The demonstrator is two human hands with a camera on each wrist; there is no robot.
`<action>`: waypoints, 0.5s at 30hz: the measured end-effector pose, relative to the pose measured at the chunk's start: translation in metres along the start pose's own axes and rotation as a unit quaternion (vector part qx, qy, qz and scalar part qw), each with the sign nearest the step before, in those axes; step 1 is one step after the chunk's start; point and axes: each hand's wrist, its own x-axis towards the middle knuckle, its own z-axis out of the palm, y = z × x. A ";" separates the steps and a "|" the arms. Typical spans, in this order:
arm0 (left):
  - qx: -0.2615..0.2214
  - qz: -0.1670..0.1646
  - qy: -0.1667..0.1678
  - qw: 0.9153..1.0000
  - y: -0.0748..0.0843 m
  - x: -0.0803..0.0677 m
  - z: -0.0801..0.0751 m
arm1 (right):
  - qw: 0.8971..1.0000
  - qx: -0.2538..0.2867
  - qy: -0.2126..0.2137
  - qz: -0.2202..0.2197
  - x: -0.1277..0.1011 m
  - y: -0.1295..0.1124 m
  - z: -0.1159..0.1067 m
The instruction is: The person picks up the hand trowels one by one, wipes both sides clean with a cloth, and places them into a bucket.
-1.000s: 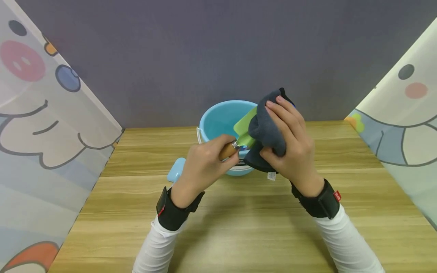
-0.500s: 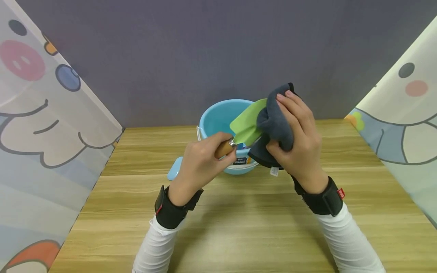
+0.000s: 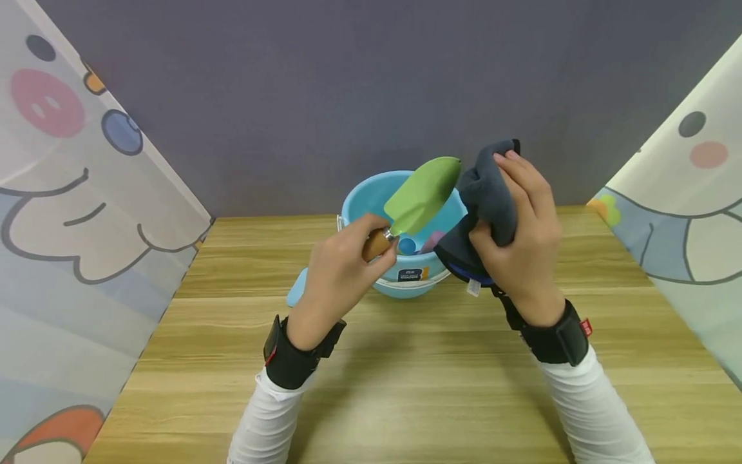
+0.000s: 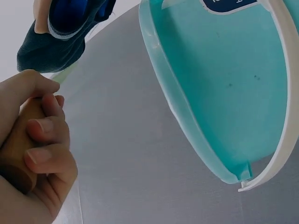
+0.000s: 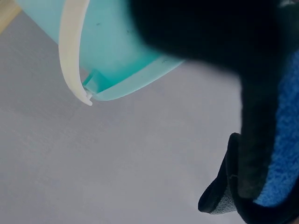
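Head view: my left hand [image 3: 339, 274] grips wooden handle of green trowel [image 3: 422, 193], blade pointing to 1 o'clock above blue bucket [image 3: 371, 200]. My right hand [image 3: 522, 238] clutches bunched dark cloth [image 3: 485, 193] at 3 o'clock of blade, just beside it.

Left wrist view: my fingers [image 4: 46, 154] curled round handle; bucket at 2 o'clock.

Right wrist view: cloth [image 5: 261, 154] fills 3 o'clock; my fingers hidden.

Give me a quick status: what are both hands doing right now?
Left hand grips green trowel by its wooden handle. Right hand clutches dark cloth, just clear of the blade. Blue bucket behind; nothing blocking.
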 end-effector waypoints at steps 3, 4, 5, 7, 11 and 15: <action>-0.011 -0.038 -0.011 0.999 0.000 0.000 -0.002 | 1.000 -0.001 0.005 0.004 0.001 -0.001 0.000; -0.016 -0.054 -0.017 0.998 -0.001 0.000 -0.003 | 1.000 -0.001 0.007 0.006 0.001 -0.001 0.000; -0.019 -0.069 -0.022 0.997 -0.001 0.000 -0.004 | 1.000 -0.001 0.010 0.009 0.001 -0.001 0.000; -0.022 -0.096 -0.032 0.995 -0.003 0.001 -0.005 | 1.000 -0.002 0.013 0.013 0.002 -0.002 -0.001; -0.016 -0.128 -0.047 0.991 -0.005 0.002 -0.007 | 1.000 -0.004 0.011 0.016 0.002 -0.002 -0.002; -0.020 -0.158 -0.062 0.985 -0.004 0.003 -0.009 | 1.000 -0.005 0.010 0.016 0.002 -0.003 -0.003</action>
